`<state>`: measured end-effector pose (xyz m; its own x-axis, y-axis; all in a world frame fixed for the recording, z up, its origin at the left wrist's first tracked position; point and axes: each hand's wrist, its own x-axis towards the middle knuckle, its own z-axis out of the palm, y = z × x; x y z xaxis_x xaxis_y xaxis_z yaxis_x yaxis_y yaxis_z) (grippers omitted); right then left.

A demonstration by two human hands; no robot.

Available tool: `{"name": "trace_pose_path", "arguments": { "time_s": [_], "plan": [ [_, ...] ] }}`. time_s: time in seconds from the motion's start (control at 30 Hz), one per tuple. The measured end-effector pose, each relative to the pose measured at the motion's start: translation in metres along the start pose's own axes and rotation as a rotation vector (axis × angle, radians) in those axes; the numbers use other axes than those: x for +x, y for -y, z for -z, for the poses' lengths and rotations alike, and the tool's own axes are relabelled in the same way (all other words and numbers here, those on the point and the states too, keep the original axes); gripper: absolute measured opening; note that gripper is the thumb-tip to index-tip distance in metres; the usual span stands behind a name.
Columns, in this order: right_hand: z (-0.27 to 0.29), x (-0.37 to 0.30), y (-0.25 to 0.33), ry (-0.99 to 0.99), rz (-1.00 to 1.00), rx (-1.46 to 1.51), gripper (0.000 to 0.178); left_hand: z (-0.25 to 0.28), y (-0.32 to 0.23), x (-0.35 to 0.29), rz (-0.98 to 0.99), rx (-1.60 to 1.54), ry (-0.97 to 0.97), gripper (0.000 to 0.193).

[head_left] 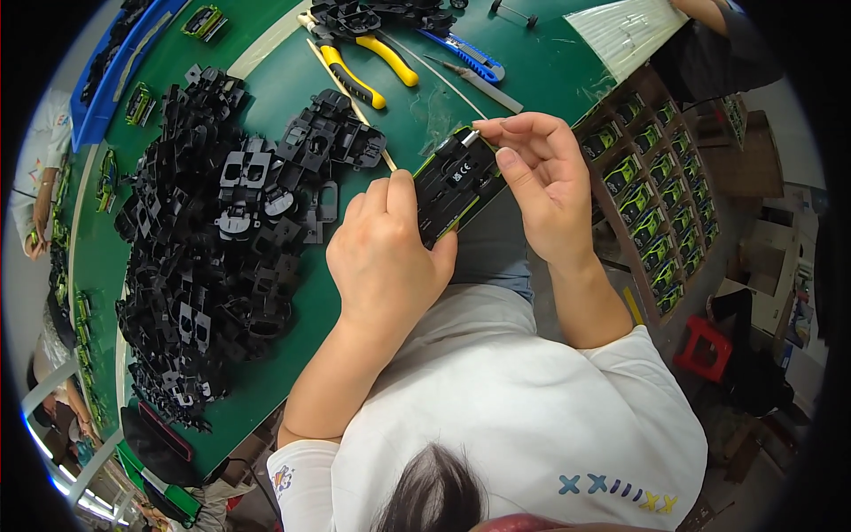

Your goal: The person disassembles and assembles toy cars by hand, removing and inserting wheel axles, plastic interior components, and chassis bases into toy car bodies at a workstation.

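Note:
My left hand [377, 244] is closed around the near left end of a toy car [454, 177], whose black underside faces up and whose edges show green. At its far end, a short silver metal rod [471, 138] lies across the underside. My right hand [550, 182] is closed there, thumb and fingertips bent in at the rod's end; the exact contact is partly hidden. Left of my hands spreads a large heap of black plastic car parts [199, 239] on the green table [266, 390].
Beyond my hands lie yellow-handled pliers [368, 66], a blue utility knife [465, 55] and a wheeled axle [514, 12]. At right stands a divided brown tray [603, 182] of green cars. A blue bin [89, 124] and another person's arm [42, 199] are at far left.

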<state>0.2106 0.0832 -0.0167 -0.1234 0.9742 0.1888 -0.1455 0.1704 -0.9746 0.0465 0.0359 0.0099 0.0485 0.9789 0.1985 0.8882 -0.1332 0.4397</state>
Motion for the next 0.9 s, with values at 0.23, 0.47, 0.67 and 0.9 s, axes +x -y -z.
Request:
{"name": "trace_pose_path", "arguments": {
  "time_s": [0.23, 0.47, 0.67, 0.9],
  "plan": [
    [0.001, 0.0, 0.0, 0.018, -0.01, 0.041, 0.025, 0.001, 0.0, 0.0, 0.004, -0.002, 0.004, 0.054],
    [0.004, 0.002, 0.002, 0.039, -0.034, 0.009, 0.047, -0.002, 0.007, -0.005, 0.016, -0.06, -0.084, 0.053],
    [-0.014, -0.004, 0.021, 0.197, -0.249, 0.056, 0.073, -0.006, 0.009, -0.021, -0.026, -0.279, -0.23, 0.051],
    [-0.013, 0.006, 0.026, 0.321, -0.323, 0.092, 0.065, 0.007, 0.034, -0.046, 0.203, -1.145, 0.206, 0.076]
  ]
}}
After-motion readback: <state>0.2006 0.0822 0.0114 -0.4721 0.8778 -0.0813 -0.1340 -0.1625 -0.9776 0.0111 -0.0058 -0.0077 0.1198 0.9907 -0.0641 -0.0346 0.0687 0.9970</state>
